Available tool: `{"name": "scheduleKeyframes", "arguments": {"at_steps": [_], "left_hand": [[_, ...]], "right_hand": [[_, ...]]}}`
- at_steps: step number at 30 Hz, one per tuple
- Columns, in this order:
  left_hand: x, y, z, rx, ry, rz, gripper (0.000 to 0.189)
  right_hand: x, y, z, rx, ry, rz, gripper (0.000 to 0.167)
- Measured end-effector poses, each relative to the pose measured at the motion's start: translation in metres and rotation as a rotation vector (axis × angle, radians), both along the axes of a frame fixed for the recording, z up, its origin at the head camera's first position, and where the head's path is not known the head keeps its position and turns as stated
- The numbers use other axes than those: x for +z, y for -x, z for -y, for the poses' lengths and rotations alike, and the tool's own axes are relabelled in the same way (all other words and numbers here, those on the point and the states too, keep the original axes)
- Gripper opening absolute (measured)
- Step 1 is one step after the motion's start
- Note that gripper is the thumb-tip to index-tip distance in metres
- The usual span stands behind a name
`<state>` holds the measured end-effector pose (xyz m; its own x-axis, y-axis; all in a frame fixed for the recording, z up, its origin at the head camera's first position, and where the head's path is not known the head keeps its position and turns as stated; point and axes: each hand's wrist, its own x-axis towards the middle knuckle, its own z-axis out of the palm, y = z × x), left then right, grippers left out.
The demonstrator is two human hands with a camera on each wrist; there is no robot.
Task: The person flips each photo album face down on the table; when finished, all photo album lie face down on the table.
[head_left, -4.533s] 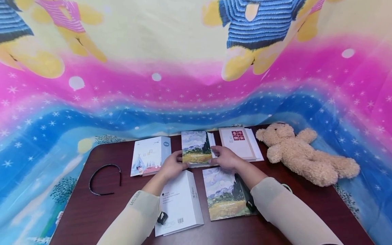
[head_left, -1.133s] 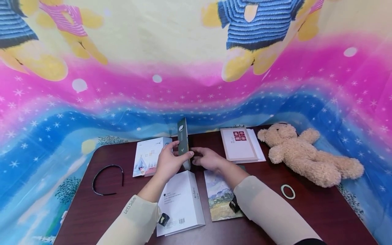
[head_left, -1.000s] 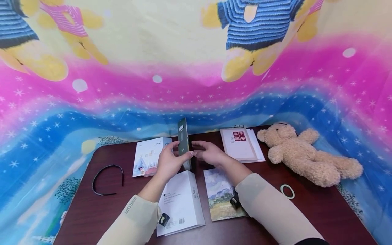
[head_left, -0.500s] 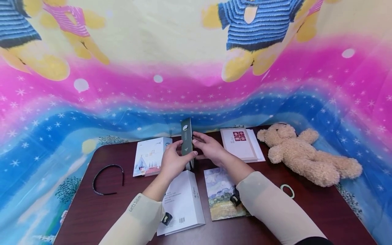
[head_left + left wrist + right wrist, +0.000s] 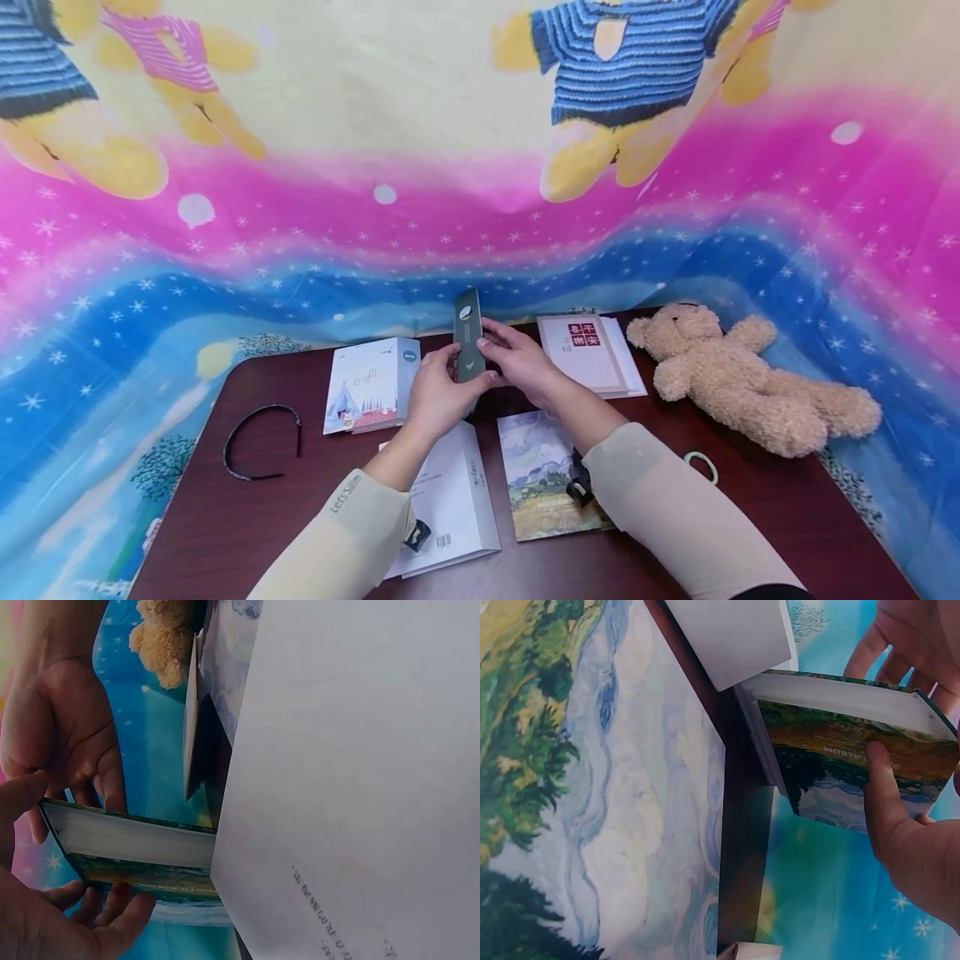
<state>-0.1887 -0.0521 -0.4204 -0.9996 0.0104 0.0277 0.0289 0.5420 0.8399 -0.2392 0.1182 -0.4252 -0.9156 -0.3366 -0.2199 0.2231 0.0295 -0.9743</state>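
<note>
A thick photo album [image 5: 469, 337] with a painted landscape cover stands upright at the table's far middle, its dark green spine towards me. My left hand [image 5: 442, 390] grips it from the left, thumb across the lower spine. My right hand [image 5: 525, 365] holds its right side; in the right wrist view one digit presses the painted cover [image 5: 817, 754]. White page edges [image 5: 135, 838] show between the covers in the left wrist view. Nearer me lies a flat cover with the same painting [image 5: 555, 475], partly under my right forearm. A white book-like case [image 5: 457, 500] lies below my left hand.
An illustrated white album [image 5: 367, 387] lies at the back left, a beige one with red characters [image 5: 585, 354] at the back right. A teddy bear [image 5: 750, 379] lies far right. A headband [image 5: 261, 442] and a pale green ring [image 5: 703, 468] rest on the brown table [image 5: 202, 508].
The photo album, lying face up at first, has been stood on edge. In the last second it has shifted slightly right and turned its spine towards me, with both hands following.
</note>
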Motion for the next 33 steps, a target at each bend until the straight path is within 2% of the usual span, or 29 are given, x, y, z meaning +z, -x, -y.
{"name": "scheduleKeyframes", "arguments": {"at_steps": [6, 16, 23, 33], "left_hand": [[-0.001, 0.0, -0.005, -0.028, -0.023, 0.011, 0.088], [-0.007, 0.004, -0.009, -0.064, -0.087, 0.045, 0.077], [-0.014, 0.005, -0.006, -0.108, -0.072, 0.099, 0.074], [-0.024, 0.009, 0.003, -0.172, -0.05, 0.151, 0.065]], "right_hand": [[0.0, -0.001, -0.007, 0.001, -0.022, -0.02, 0.066], [-0.009, -0.002, -0.018, -0.035, 0.034, -0.026, 0.065], [-0.018, -0.001, -0.025, -0.049, 0.041, -0.022, 0.063], [-0.031, 0.004, -0.032, -0.084, 0.053, 0.043, 0.062]]}}
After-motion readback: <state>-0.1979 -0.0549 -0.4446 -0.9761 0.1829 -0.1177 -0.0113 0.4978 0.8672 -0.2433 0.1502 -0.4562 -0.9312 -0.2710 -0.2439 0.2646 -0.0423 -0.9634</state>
